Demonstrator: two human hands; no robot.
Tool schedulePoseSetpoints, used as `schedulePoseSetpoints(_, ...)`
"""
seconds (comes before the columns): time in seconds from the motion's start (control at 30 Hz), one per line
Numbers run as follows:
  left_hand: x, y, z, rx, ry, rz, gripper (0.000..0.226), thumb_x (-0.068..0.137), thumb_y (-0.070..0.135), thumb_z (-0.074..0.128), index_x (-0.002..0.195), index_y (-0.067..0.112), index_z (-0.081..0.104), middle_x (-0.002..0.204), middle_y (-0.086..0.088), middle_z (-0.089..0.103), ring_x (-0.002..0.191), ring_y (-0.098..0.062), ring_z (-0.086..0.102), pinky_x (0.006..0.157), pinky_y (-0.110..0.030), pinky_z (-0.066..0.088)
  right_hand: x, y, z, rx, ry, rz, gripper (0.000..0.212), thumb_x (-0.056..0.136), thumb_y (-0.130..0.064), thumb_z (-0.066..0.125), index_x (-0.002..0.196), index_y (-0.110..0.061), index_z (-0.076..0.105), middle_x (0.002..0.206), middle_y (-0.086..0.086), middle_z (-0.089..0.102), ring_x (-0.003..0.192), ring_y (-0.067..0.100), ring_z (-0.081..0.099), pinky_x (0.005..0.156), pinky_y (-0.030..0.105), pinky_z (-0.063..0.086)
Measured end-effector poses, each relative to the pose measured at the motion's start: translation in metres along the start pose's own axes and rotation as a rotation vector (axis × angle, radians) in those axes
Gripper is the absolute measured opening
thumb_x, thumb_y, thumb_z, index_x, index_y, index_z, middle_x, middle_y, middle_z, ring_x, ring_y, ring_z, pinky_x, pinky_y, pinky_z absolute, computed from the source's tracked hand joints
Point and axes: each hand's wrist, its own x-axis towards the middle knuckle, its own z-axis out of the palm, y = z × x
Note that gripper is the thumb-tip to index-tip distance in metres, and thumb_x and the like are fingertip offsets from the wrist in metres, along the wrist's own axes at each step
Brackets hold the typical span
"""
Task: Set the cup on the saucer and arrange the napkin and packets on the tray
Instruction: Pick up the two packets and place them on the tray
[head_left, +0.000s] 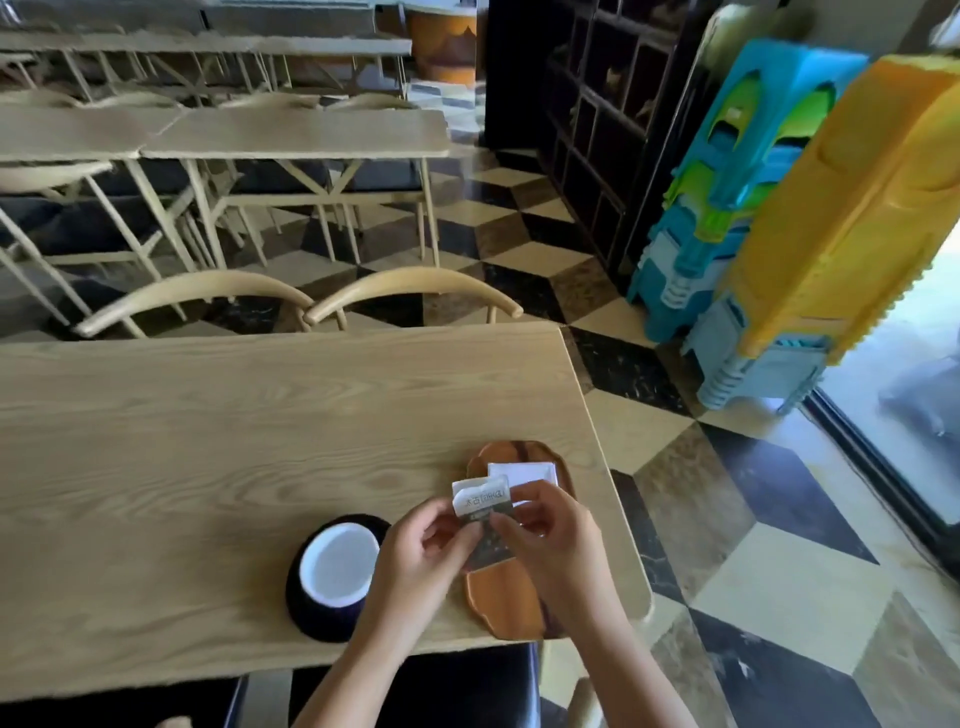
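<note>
An orange-brown wooden tray (501, 603) lies near the table's right front corner. A white folded napkin (524, 473) rests on its far end. Above the tray's middle, my left hand (415, 561) and my right hand (556, 540) both pinch small packets (480, 500), white with grey print; a darker one hangs below them. A dark cup with a white inside (337, 569) stands to the left of the tray, close to my left hand. Whether a saucer sits under the cup I cannot tell.
The light wooden table (234, 441) ends just right of the tray. Two curved chair backs (291, 296) stand at its far edge. Stacked blue and yellow plastic stools (779, 218) rise on the right over a checkered floor.
</note>
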Motion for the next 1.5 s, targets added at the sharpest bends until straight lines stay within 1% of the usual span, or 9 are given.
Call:
schedulePoseSetpoints(0.17, -0.008, -0.028, 0.024, -0.033, 0.0, -0.197, 0.021, 0.087, 0.006, 0.059, 0.084, 0.024, 0.069, 0.08, 0.006, 0.074, 0.065, -0.016, 0.069, 0.06, -0.026, 0.058, -0.003, 0.048, -0.014, -0.07, -0.008, 0.119, 0.024, 0.076, -0.02, 0.071, 0.07, -0.038, 0.056, 0.068, -0.014, 0.067, 0.07, 0.0, 0.064, 0.062, 0.014, 0.047)
schedulePoseSetpoints(0.33, -0.001, -0.062, 0.04, 0.099, -0.015, -0.258, 0.016, 0.085, 0.001, 0.059, 0.085, 0.016, 0.067, 0.08, -0.004, 0.073, 0.07, -0.017, 0.07, 0.058, -0.024, 0.057, -0.001, 0.098, -0.013, -0.077, 0.005, 0.212, 0.023, 0.075, -0.013, 0.068, 0.075, -0.035, 0.06, 0.069, -0.016, 0.069, 0.065, -0.008, 0.062, 0.053, 0.004, 0.042)
schedulePoseSetpoints(0.43, 0.01, -0.089, 0.051, 0.245, -0.009, -0.279, 0.012, 0.085, 0.006, 0.06, 0.089, 0.015, 0.066, 0.084, -0.002, 0.072, 0.079, -0.016, 0.069, 0.072, -0.028, 0.056, 0.006, 0.127, -0.009, -0.147, -0.005, 0.264, 0.013, 0.075, -0.018, 0.069, 0.077, -0.029, 0.063, 0.068, -0.015, 0.067, 0.066, -0.005, 0.061, 0.054, 0.008, 0.043)
schedulePoseSetpoints(0.73, 0.034, -0.144, 0.073, 0.59, 0.077, -0.224, 0.01, 0.083, 0.011, 0.064, 0.09, 0.017, 0.067, 0.081, 0.015, 0.065, 0.068, 0.005, 0.059, 0.057, -0.003, 0.044, 0.032, 0.182, -0.014, -0.284, 0.047, 0.33, 0.013, 0.076, -0.022, 0.07, 0.077, -0.026, 0.058, 0.068, -0.015, 0.061, 0.066, 0.007, 0.058, 0.054, 0.014, 0.04)
schedulePoseSetpoints(0.9, 0.04, -0.156, 0.073, 0.874, 0.08, -0.159, 0.014, 0.082, 0.023, 0.065, 0.096, 0.018, 0.064, 0.085, 0.005, 0.065, 0.07, -0.011, 0.06, 0.053, -0.018, 0.039, 0.036, 0.191, -0.004, -0.518, 0.075, 0.323, 0.019, 0.08, -0.033, 0.065, 0.091, -0.023, 0.054, 0.074, -0.009, 0.063, 0.068, 0.016, 0.057, 0.053, 0.026, 0.042)
schedulePoseSetpoints(1.1, 0.025, -0.16, 0.066, 1.049, 0.137, 0.172, 0.047, 0.07, 0.021, 0.077, 0.112, 0.011, 0.06, 0.106, -0.008, 0.06, 0.089, -0.024, 0.061, 0.07, -0.036, 0.054, 0.028, 0.199, -0.009, -0.699, 0.156, 0.149, 0.038, 0.081, -0.029, 0.065, 0.114, -0.019, 0.049, 0.103, 0.005, 0.055, 0.08, 0.025, 0.057, 0.057, 0.029, 0.045)
schedulePoseSetpoints(1.2, 0.019, -0.163, 0.054, 1.056, 0.026, 0.397, 0.044, 0.073, 0.019, 0.071, 0.115, 0.013, 0.058, 0.117, -0.006, 0.059, 0.104, -0.021, 0.059, 0.082, -0.037, 0.051, 0.023, 0.207, -0.017, -0.792, 0.237, -0.177, 0.038, 0.076, -0.015, 0.071, 0.112, -0.012, 0.059, 0.106, 0.011, 0.059, 0.087, 0.027, 0.056, 0.071, 0.036, 0.049)
schedulePoseSetpoints(1.33, 0.027, -0.165, 0.053, 1.1, -0.159, 0.502, 0.034, 0.077, 0.011, 0.071, 0.11, 0.012, 0.064, 0.122, -0.005, 0.062, 0.116, -0.02, 0.057, 0.092, -0.04, 0.049, 0.022, 0.219, -0.022, -0.801, 0.056, -0.438, 0.034, 0.075, -0.006, 0.071, 0.109, -0.009, 0.066, 0.116, 0.01, 0.065, 0.107, 0.029, 0.059, 0.082, 0.042, 0.053)
schedulePoseSetpoints(1.5, 0.034, -0.172, 0.055, 1.119, -0.327, 0.498, 0.038, 0.078, 0.007, 0.07, 0.115, 0.014, 0.065, 0.126, -0.004, 0.061, 0.121, -0.018, 0.053, 0.098, -0.042, 0.045, 0.027, 0.222, -0.018, -0.804, -0.126, -0.462, 0.049, 0.066, -0.005, 0.077, 0.114, -0.01, 0.064, 0.117, 0.005, 0.066, 0.114, 0.025, 0.059, 0.091, 0.038, 0.05)
